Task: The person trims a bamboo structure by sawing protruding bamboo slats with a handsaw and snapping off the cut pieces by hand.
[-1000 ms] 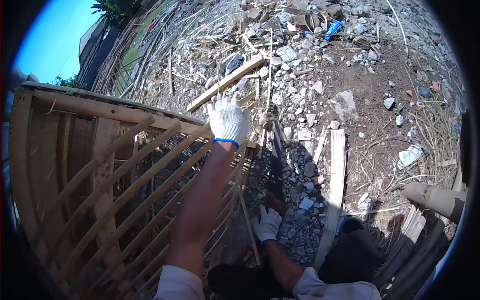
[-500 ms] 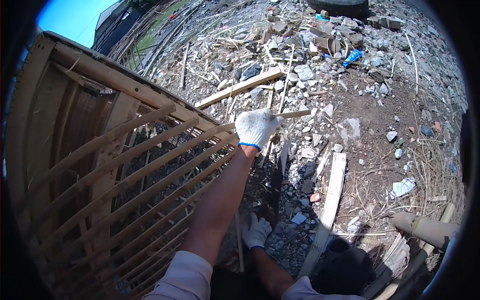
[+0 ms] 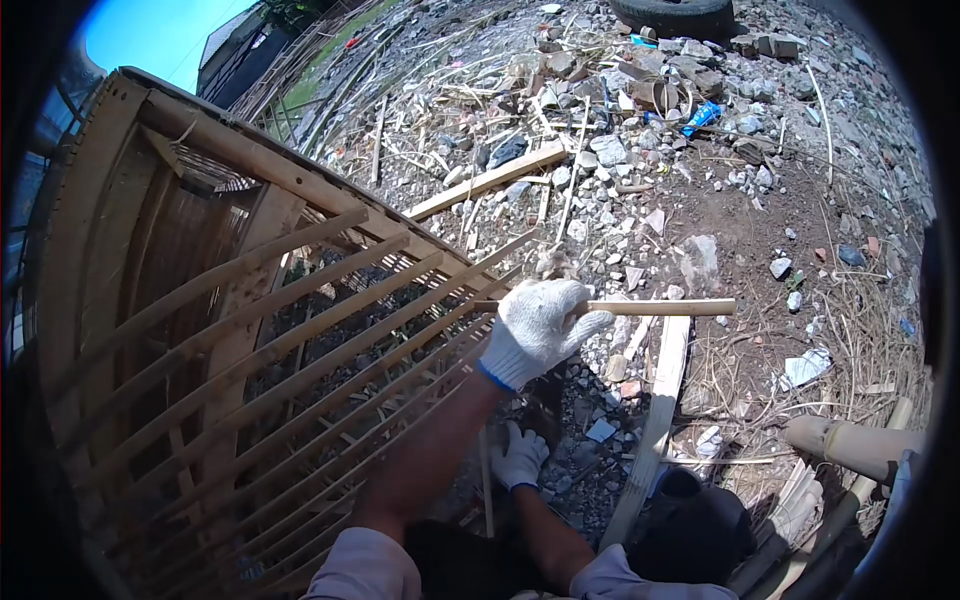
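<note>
In my gloved left hand (image 3: 540, 325), closed around it near one end, is a short bamboo strip (image 3: 660, 307), held almost level and pointing right. Below that hand, slender bamboo slats (image 3: 330, 315) run side by side from a wooden-framed bamboo structure (image 3: 225, 290) on the left. Their far ends stop at uneven lengths. Lower down, my gloved right hand (image 3: 520, 457) is curled beside a dark brown object (image 3: 543, 412), in shadow. What that object is, I cannot make out.
A flat pale plank (image 3: 655, 430) lies right of my right hand, and another wooden strip (image 3: 490, 180) lies farther off. Stone rubble (image 3: 610, 150) covers the ground, with a tyre (image 3: 675, 15) at the top. A thick bamboo pole (image 3: 850, 447) enters from the right.
My left hand has come nearer and lower with the bamboo strip, which now lies apart from the slat it lined up with. That slat ends shorter. The right hand has barely moved.
</note>
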